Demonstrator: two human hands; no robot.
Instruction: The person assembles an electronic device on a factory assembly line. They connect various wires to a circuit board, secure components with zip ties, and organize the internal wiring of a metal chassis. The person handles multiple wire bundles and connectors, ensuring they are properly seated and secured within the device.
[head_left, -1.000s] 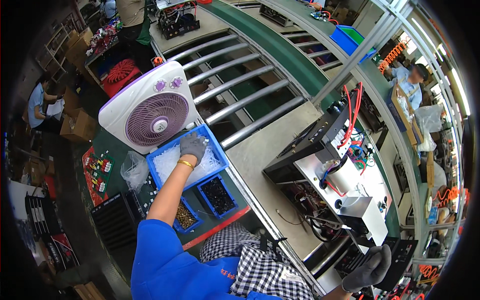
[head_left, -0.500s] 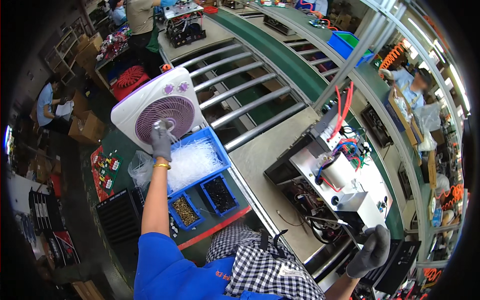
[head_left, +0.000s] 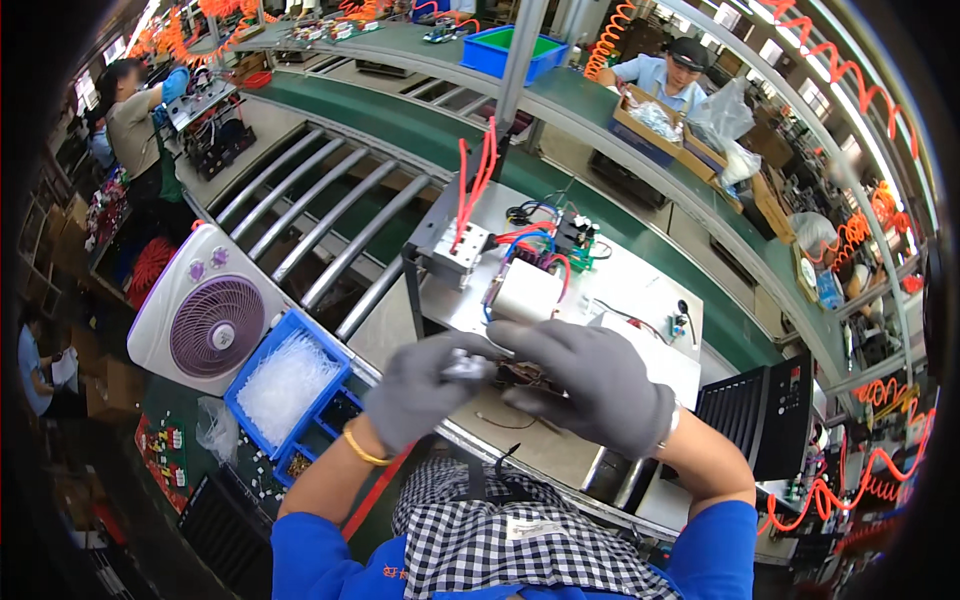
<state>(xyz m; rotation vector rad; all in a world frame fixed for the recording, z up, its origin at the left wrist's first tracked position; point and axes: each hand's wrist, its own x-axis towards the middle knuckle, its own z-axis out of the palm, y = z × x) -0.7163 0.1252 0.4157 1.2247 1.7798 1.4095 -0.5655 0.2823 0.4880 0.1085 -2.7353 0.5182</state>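
Note:
My left hand (head_left: 425, 388), in a grey glove, is closed around a small shiny silvery thing (head_left: 468, 367) whose kind I cannot make out. Just to its right, my gloved right hand (head_left: 595, 385) reaches in with fingers and thumb apart, and I see nothing held between them. Both hands are over the near side of an open electrical unit (head_left: 650, 350) with a metal plate. On this unit sit a white cylinder (head_left: 528, 292), a grey block with upright red cables (head_left: 455, 250), and coloured wires. My hands hide part of its near side.
At left, a white and purple fan (head_left: 205, 310) stands beside a blue bin of thin white strips (head_left: 288, 390) and smaller blue bins. Conveyor rollers (head_left: 330, 225) run behind. A black vented panel (head_left: 755, 420) is at right. A co-worker (head_left: 665, 80) sits across the line.
My view has turned right. My left hand has come from in front of the fan to the unit, and my right hand has moved up beside it, its fingers now spread.

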